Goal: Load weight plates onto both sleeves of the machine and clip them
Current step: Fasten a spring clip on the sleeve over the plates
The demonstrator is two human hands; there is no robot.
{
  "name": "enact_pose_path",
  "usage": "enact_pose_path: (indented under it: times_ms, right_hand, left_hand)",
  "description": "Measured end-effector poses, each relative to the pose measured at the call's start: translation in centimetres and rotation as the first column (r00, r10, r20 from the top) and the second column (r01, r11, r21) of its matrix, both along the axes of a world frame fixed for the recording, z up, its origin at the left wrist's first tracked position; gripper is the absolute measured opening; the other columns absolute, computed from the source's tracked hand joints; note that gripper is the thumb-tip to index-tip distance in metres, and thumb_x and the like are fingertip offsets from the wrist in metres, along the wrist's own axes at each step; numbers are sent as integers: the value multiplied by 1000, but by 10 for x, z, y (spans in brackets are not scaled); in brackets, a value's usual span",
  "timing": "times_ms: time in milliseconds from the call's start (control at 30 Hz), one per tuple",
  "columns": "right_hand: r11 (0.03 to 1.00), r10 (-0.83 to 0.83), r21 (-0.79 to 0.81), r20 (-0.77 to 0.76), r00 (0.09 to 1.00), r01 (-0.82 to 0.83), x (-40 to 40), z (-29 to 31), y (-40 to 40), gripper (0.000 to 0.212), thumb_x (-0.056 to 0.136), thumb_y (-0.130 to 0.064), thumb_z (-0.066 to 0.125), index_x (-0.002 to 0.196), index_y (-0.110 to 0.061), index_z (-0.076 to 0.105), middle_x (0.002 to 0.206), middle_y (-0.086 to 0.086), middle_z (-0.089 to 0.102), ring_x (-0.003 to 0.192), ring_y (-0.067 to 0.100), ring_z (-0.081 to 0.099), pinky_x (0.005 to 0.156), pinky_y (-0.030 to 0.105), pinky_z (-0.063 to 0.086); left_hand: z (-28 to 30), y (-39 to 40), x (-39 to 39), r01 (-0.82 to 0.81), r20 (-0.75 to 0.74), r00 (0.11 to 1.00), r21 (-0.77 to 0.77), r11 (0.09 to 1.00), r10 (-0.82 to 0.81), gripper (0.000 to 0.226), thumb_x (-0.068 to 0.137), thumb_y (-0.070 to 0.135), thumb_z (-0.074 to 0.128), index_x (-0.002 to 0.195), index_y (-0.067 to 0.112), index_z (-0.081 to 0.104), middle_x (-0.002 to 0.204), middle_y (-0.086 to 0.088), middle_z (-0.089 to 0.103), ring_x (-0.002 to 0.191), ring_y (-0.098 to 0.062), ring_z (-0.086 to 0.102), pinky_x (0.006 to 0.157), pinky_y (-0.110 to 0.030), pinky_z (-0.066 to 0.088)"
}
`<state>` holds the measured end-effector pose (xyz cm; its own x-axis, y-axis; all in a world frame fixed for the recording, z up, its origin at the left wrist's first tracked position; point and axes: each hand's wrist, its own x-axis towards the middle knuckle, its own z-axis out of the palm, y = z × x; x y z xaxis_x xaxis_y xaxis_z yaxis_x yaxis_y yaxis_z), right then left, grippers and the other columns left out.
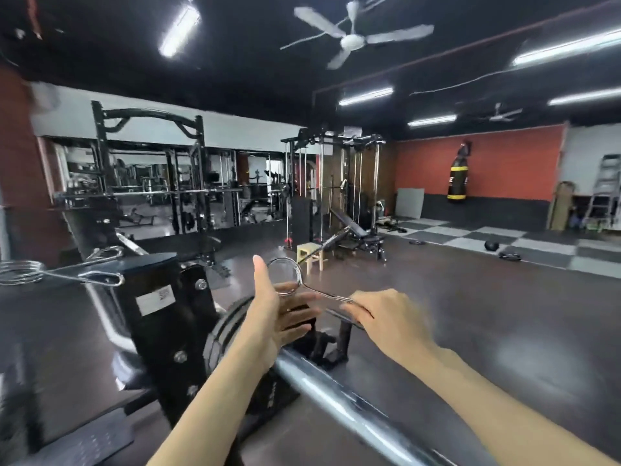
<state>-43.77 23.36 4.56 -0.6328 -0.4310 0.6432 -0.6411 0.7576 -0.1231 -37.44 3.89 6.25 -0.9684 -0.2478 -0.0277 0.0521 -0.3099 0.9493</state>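
Gym floor (pixel 470 314). Clipping step judged: spring clip (pixel 295 280) pinched by right hand (pixel 386 317), left hand (pixel 279 311) open beside; alignment with sleeve (pixel 336 395) needed.

shiny chrome spring clip (pixel 295 280), glossy metal sleeve (pixel 336 395)

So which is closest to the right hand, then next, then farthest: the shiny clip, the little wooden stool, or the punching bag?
From the right hand in the head view:
1. Shiny clip, its handles pinched in that hand, with the ring to the hand's left.
2. Wooden stool, on the floor beyond the hands.
3. Punching bag, hanging at the orange far wall, to the right.
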Motion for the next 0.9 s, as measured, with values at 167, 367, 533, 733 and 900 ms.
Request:
enact_pose_path:
  times_ms: [167,367,533,733,900]
  right_hand:
    - [987,101,125,22,995,-103,14,-33,84,35,104,-43,44,95,-20,68,91,0,71,87,26,66,66,36,41]
    - [978,194,76,-3,981,-193,21,-53,164,91,82,-55,67,154,-24,20,163,8,6,149,26,12,116,36,26]
    - [926,252,294,-10,968,-238,30,-42,196,128,75,-76,55,150,-25,-34,159,4,-41,145,25,-39,122,46,-8]
    - [926,203,314,53,978,-209,59,-43,214,131,74,-76,51,144,-17,-43,160,4,-39,145,20,-39,124,43,-10]
    - [954,72,287,46,996,-82,94,-51,227,126,71,-72,58,157,-9,-10,154,10,12,146,31,9,119,40,21]
  left_hand:
    - [-30,83,2,-257,-58,965,-46,965,254,68,96,73,27,108,19,67,74,-3,78,62,-20,75,50,-26,51]
    - [-60,161,19,-499,-123,866,-292,816,485,60,99,65,34,87,15,64,74,-7,69,39,-15,61,42,-26,50]
    - [-52,191,49,-526,-229,835,-601,602,500,61,101,62,28,85,15,63,69,-1,63,42,-12,58,53,-30,48]
    - [-37,217,85,-527,-312,819,-742,416,482,62,101,61,23,72,15,53,73,2,63,77,-27,62,76,-42,47]
    - [-44,243,110,-524,-349,829,-758,387,437,69,88,76,17,74,21,56,70,6,66,71,-10,61,62,-31,39]
